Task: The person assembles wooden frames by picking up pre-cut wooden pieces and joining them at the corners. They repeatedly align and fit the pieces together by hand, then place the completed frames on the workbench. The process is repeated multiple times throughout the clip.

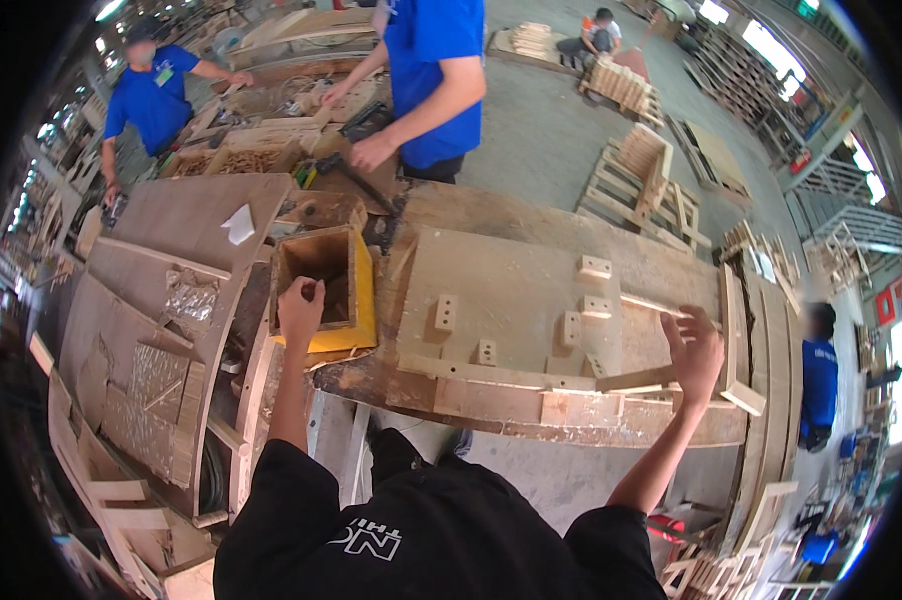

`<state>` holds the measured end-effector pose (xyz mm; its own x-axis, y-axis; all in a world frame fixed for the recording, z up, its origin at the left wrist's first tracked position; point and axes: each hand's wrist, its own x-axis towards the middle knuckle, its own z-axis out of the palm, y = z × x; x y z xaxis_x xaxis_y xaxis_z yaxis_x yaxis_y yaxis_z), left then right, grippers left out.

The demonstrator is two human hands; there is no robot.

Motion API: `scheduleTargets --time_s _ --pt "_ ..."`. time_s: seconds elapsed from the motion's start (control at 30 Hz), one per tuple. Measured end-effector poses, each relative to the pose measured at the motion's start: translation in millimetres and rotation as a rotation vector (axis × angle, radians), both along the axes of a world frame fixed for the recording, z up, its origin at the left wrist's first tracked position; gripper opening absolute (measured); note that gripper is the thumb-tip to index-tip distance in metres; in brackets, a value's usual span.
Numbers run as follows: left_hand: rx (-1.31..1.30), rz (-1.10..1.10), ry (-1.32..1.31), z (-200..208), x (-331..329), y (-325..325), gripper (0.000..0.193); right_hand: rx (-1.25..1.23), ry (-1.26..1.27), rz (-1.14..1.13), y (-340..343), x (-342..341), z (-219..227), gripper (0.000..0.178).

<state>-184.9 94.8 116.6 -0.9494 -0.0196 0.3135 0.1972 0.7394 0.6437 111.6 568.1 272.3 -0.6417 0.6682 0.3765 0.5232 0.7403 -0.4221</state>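
My left hand (301,308) is at the near rim of an open-topped wooden box (367,295) with a yellow side. Its thumb and fingers are curled together in a pinch; whatever they hold is too small to make out. Right of the box, a flat board (511,290) lies on the workbench (471,205), bearing several small wooden blocks (596,266) with holes. My right hand (693,352) hovers by the board's right side with curved, parted fingers. A thin wooden strip (646,302) runs up to its fingertips; whether they touch is unclear.
Leaning plywood panels (186,210) crowd the left. A person in a blue shirt (436,80) stands across the bench beside a dark tool (356,180); another (156,100) is at far left. Wooden rails (729,330) edge the bench's right end. Pallets (641,185) sit on the floor beyond.
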Motion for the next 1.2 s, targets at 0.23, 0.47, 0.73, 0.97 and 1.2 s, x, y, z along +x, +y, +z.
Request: scheduleTargets --time_s 0.23,0.47,0.73,0.97,1.2 --pt "0.051 0.001 -0.02 0.5 -3.4 3.1 0.021 -0.007 -0.022 -0.027 1.6 0.5 -2.7 0.038" --pt "0.061 0.029 -0.006 -0.4 0.3 -0.3 0.02 0.011 -0.023 -0.013 -2.6 -0.1 -0.1 0.04" --pt "0.028 0.045 0.024 0.8 1.6 -0.7 0.021 0.032 -0.029 -0.017 -5.1 -0.6 1.9 0.038" --pt "0.011 0.066 0.005 -1.1 1.1 3.4 0.021 -0.014 0.012 -0.033 -3.7 0.9 -0.2 0.037" --pt "0.014 0.068 0.037 -0.5 0.0 1.2 0.021 0.027 0.004 -0.025 -5.4 0.0 1.3 0.035"
